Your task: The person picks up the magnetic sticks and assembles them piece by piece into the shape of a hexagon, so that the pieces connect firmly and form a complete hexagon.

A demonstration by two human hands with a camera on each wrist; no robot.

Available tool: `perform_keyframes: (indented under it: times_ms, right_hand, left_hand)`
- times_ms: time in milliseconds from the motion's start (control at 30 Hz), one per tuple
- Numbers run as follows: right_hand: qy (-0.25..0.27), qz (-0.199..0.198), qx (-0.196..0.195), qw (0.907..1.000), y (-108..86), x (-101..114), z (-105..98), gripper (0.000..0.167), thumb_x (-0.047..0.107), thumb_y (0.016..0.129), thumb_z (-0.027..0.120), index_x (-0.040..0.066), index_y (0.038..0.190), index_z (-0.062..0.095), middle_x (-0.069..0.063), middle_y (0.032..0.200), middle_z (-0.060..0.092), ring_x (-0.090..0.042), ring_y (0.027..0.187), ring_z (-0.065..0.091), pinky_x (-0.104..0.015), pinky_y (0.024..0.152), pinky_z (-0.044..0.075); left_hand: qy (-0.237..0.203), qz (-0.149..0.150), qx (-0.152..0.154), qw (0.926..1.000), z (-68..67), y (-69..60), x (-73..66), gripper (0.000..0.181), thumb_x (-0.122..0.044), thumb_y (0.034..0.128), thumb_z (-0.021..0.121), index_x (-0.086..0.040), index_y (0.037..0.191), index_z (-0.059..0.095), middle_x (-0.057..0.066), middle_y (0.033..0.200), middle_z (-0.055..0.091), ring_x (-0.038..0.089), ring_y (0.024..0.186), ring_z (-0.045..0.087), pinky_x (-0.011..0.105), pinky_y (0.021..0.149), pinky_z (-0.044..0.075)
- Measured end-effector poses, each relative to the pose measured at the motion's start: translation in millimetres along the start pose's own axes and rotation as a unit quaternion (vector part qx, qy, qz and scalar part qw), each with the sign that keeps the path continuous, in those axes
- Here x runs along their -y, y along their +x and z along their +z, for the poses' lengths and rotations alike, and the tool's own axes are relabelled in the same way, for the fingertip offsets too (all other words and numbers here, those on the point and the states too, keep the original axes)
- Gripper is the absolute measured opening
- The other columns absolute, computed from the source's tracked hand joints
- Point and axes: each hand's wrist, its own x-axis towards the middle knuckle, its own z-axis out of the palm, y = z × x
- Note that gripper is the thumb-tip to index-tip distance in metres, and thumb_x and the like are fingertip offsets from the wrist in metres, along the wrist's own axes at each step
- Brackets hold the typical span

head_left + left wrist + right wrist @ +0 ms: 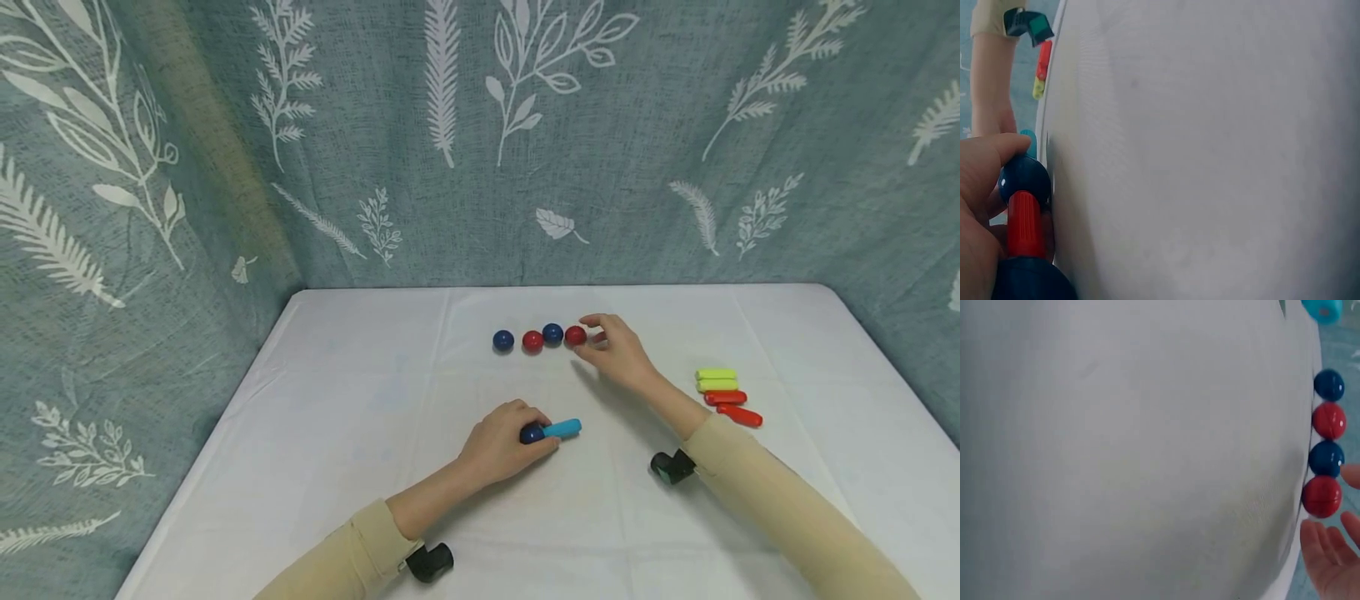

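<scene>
My left hand (501,442) grips a dark blue ball (532,433) just above the white table. A light blue rod (564,428) sticks out of that ball to the right. In the left wrist view, a red rod (1025,225) joins the same ball to another dark blue ball (1032,281), which the head view hides. At the back, my right hand (619,354) has its fingers spread around a red ball (575,336). A small gap shows between fingers and ball in the right wrist view.
Left of that red ball lie a blue ball (552,334), a red ball (532,341) and another blue ball (503,340). Yellow-green rods (717,380) and red rods (738,414) lie to the right. A patterned curtain (480,208) hangs behind the table (360,375).
</scene>
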Motion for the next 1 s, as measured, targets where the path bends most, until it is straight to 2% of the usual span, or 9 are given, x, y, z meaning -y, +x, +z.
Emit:
perform_keyframes:
  times_ms: [200,400,700,1000]
  right_hand:
    - [-0.023,0.009,0.043,0.9988,11.5,-7.3,1.1,0.052,0.009,0.091,0.068,-0.003,0.137,0.049,-0.026,0.133,0.049,-0.039,0.111,0.057,-0.048,0.090,0.049]
    - [-0.029,0.007,0.059,0.9978,10.0,-7.8,0.3,0.042,0.007,0.090,0.068,-0.002,0.130,0.056,-0.023,0.121,0.059,-0.037,0.105,0.061,-0.045,0.084,0.052]
    - [-0.007,0.030,0.093,0.9952,-11.2,-6.0,-6.6,0.038,0.008,0.087,0.071,-0.001,0.122,0.059,-0.020,0.112,0.063,-0.033,0.100,0.063,-0.037,0.074,0.054]
    - [0.015,0.033,0.130,0.9909,-36.5,-2.8,-8.5,0.038,0.012,0.086,0.073,0.004,0.120,0.061,-0.012,0.109,0.065,-0.029,0.101,0.062,-0.040,0.084,0.053]
  left_hand:
    - [-0.002,0.000,0.001,1.0000,2.1,0.8,1.1,0.025,-0.033,0.0880,0.072,-0.013,0.102,0.073,-0.001,0.093,0.063,0.009,0.078,0.054,0.020,0.066,0.043]
    - [-0.008,0.001,0.004,1.0000,2.7,0.8,0.8,0.025,-0.033,0.0883,0.072,-0.013,0.103,0.073,-0.001,0.092,0.063,0.009,0.078,0.053,0.020,0.065,0.043]
    - [-0.011,-0.007,0.003,0.9999,0.9,-0.1,3.4,0.024,-0.032,0.0884,0.072,-0.013,0.103,0.073,-0.001,0.093,0.063,0.010,0.079,0.053,0.021,0.066,0.043]
    - [-0.008,-0.016,-0.009,0.9998,-3.6,-1.4,9.1,0.023,-0.032,0.0888,0.071,-0.013,0.103,0.073,-0.001,0.093,0.064,0.012,0.082,0.055,0.024,0.069,0.045]
